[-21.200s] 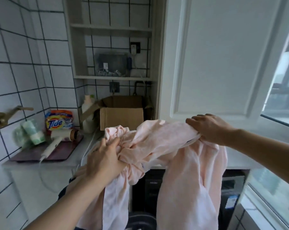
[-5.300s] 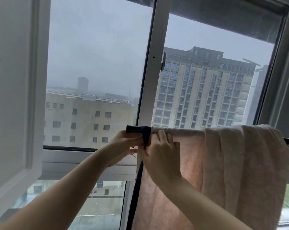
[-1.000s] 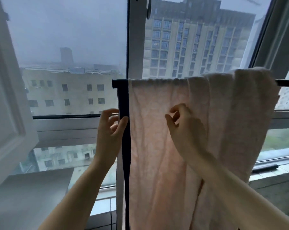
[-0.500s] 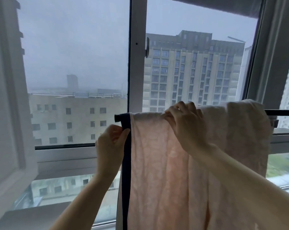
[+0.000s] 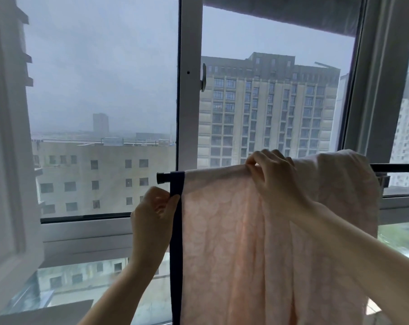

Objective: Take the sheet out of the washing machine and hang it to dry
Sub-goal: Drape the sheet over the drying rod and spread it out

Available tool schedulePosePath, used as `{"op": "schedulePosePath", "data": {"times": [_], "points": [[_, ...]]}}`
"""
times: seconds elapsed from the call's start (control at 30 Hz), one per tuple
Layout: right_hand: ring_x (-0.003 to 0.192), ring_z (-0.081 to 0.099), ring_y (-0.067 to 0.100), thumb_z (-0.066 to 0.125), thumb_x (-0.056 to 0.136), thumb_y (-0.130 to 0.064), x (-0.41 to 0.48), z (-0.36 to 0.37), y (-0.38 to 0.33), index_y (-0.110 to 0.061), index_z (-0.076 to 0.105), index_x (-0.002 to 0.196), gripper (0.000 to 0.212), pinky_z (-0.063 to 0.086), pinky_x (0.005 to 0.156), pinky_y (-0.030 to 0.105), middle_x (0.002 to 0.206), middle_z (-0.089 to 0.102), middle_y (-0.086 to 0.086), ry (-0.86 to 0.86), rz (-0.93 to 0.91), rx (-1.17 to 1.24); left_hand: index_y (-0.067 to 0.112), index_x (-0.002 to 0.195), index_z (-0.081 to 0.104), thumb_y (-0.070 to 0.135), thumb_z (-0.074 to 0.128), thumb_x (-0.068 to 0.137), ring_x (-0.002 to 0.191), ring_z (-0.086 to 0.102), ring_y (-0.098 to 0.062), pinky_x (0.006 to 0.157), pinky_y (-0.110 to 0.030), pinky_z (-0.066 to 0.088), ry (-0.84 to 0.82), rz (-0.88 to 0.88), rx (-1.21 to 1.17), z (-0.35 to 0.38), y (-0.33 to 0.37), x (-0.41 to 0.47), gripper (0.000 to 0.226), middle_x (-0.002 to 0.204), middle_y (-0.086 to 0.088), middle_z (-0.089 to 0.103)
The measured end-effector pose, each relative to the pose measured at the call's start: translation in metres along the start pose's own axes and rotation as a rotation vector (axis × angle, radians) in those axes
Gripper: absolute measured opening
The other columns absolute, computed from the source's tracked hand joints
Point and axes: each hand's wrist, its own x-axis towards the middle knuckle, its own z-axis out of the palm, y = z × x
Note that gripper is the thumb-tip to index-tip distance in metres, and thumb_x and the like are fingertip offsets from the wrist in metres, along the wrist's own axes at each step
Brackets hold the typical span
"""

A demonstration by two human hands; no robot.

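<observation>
Dull grey daylight, all of it from the window point(image 5: 189, 43) ahead. Overcast sky, haze washing out the far buildings at centre left. Backlit sheet point(image 5: 234, 231) glows pale pink. Near side in soft shade, no hard shadows or glare. Straight lines bow at left and right edges. Slightly soft throughout.

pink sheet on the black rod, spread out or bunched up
Partly spread: the pale pink patterned sheet hangs flat on the left but gathers in folds at the right of the thin black rod.
</observation>
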Motion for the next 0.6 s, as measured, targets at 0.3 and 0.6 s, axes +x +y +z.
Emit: {"op": "schedulePosePath", "data": {"times": [0.3,0.6], "points": [[0.100,0.054,0.013,0.064,0.082,-0.014,-0.008,0.005,-0.002,-0.020,0.060,0.110,0.029,0.031,0.093,0.029,0.106,0.064,-0.007,-0.087,-0.074,0.049,0.008,0.092,0.064,0.002,0.070,0.083,0.089,0.057,-0.019,0.076,-0.031,0.051,-0.023,0.767,0.355,0.013,0.027,0.019,0.012,0.092,-0.005,0.064],[0.095,0.056,0.014,0.055,0.082,-0.016,-0.005,-0.003,0.004,-0.020,0.054,0.104,0.023,0.041,0.095,0.035,0.100,0.062,-0.006,-0.070,-0.067,-0.033,0.013,0.104,0.068,0.028,0.062,0.090,0.083,0.068,-0.010,0.077,-0.032,0.058,-0.660,0.621,0.356,0.066,0.075,0.065,0.021,0.100,-0.001,0.071]]}}
